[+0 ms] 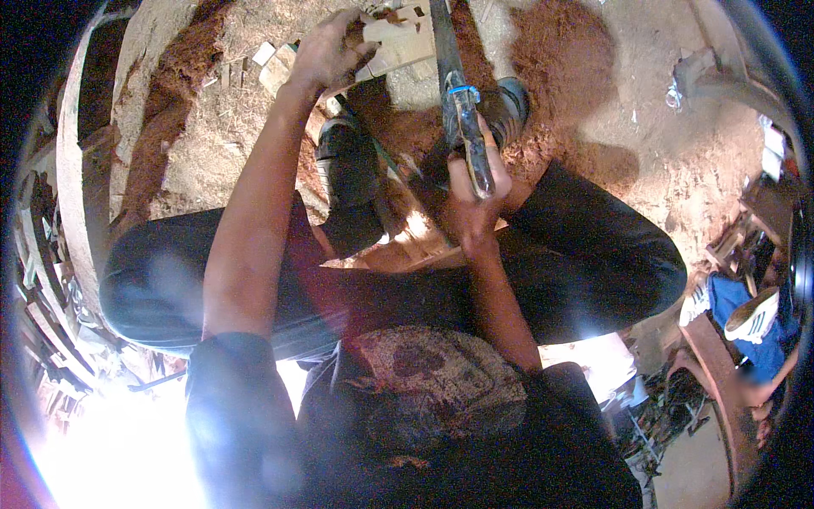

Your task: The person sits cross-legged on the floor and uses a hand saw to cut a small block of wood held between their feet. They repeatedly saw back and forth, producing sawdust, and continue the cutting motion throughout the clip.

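Note:
In my right hand (476, 191) is the handle of a saw (463, 114), with blue cord tied where handle and blade meet. Its long dark blade (445, 42) points away from me, along the right end of a pale wooden board (403, 47). Blade and board meet or overlap there, but the teeth are too small to make out. My left hand (326, 51) rests on the left part of the board, fingers bent over it. Dark slots or notches show in the board's upper face. My dark shoes (348, 161) are just below the board.
Reddish sawdust (560, 68) covers the ground ahead. A long plank (76, 195) stands at the left, beside stacked wood strips. On the right lie wood scraps (729, 246), and part of another person in blue clothing (733, 305) shows there. Bright light washes out the lower left.

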`<action>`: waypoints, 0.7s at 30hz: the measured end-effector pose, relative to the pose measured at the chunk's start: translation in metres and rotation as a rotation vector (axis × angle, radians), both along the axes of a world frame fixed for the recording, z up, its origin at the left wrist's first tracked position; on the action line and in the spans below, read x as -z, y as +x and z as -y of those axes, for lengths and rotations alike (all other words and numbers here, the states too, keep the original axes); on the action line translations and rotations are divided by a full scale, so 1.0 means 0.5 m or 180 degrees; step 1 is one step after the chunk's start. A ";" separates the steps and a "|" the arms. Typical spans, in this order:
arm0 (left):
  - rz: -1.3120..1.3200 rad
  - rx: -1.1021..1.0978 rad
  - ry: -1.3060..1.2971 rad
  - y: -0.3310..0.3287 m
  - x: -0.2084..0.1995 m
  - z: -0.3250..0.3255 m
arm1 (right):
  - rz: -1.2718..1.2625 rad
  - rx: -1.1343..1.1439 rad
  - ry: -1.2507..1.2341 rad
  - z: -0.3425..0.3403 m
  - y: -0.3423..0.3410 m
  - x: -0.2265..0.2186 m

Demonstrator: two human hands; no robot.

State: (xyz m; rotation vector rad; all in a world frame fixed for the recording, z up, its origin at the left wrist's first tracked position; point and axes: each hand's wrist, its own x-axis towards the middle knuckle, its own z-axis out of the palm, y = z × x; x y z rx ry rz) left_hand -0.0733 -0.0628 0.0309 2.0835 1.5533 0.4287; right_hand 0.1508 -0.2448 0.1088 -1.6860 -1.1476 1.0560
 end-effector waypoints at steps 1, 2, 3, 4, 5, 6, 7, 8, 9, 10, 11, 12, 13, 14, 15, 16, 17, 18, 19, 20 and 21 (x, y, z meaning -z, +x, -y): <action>-0.0076 -0.0051 0.0101 0.000 -0.006 0.002 | -0.0054 0.0034 -0.0106 -0.004 -0.005 -0.024; -0.0150 -0.0100 0.0203 0.002 -0.011 0.004 | -0.0125 0.0063 -0.0172 -0.003 -0.009 -0.027; -0.0231 -0.0020 0.0320 0.006 -0.002 0.006 | -0.0186 0.0098 -0.0235 -0.002 -0.011 -0.033; -0.0312 0.0059 0.0437 0.013 0.010 0.010 | -0.0266 0.0126 -0.0257 0.001 -0.012 -0.025; -0.0394 0.0137 0.0555 0.018 0.020 0.016 | -0.0347 0.0152 -0.0279 0.004 -0.014 -0.019; -0.0351 0.0130 0.0649 0.026 0.023 0.025 | -0.0289 0.0108 -0.0194 0.007 -0.013 -0.014; -0.0309 0.0121 0.0744 0.033 0.025 0.036 | -0.0232 0.0062 -0.0109 0.010 -0.012 -0.010; -0.0267 0.0110 0.0839 0.039 0.027 0.044 | -0.0174 0.0015 -0.0025 0.012 -0.013 -0.006; 0.0066 0.0037 0.0740 0.039 0.027 0.038 | -0.0243 0.0015 0.0026 0.015 -0.013 -0.003; 0.0226 -0.0314 0.0539 0.044 0.028 0.034 | -0.0244 -0.0013 0.0068 0.015 -0.012 -0.003; 0.0386 -0.0663 0.0333 0.048 0.029 0.026 | -0.0243 -0.0040 0.0109 0.016 -0.010 -0.002; 0.0549 -0.1013 0.0116 0.054 0.025 0.019 | -0.0236 -0.0071 0.0143 0.016 -0.008 -0.001; 0.0350 -0.1135 -0.0212 0.036 0.041 -0.004 | -0.0225 -0.0139 0.0126 0.015 -0.013 -0.006; -0.0140 -0.0818 -0.0021 0.021 0.062 -0.018 | -0.0215 -0.0208 0.0109 0.011 -0.019 -0.014; -0.0623 -0.0495 0.0153 0.004 0.100 -0.025 | -0.0199 -0.0280 0.0084 0.007 -0.025 -0.021; -0.1052 -0.0120 0.0329 0.027 0.076 -0.024 | -0.0194 -0.0249 -0.0053 0.006 -0.021 -0.023; 0.0197 -0.1063 -0.0497 0.070 0.056 -0.023 | -0.0190 -0.0219 -0.0190 0.005 -0.018 -0.025; 0.0009 -0.0867 -0.0664 0.090 0.019 -0.023 | -0.0163 -0.0200 -0.0204 0.004 -0.016 -0.027; -0.0194 -0.0677 -0.0831 0.099 -0.003 -0.021 | -0.0151 -0.0196 -0.0219 0.002 -0.018 -0.027; -0.0396 -0.0482 -0.0996 0.107 -0.013 -0.021 | -0.0110 -0.0198 -0.0128 0.003 -0.019 -0.024; -0.0618 -0.0600 -0.0917 0.103 -0.002 -0.022 | -0.0092 -0.0249 -0.0070 0.000 -0.025 -0.024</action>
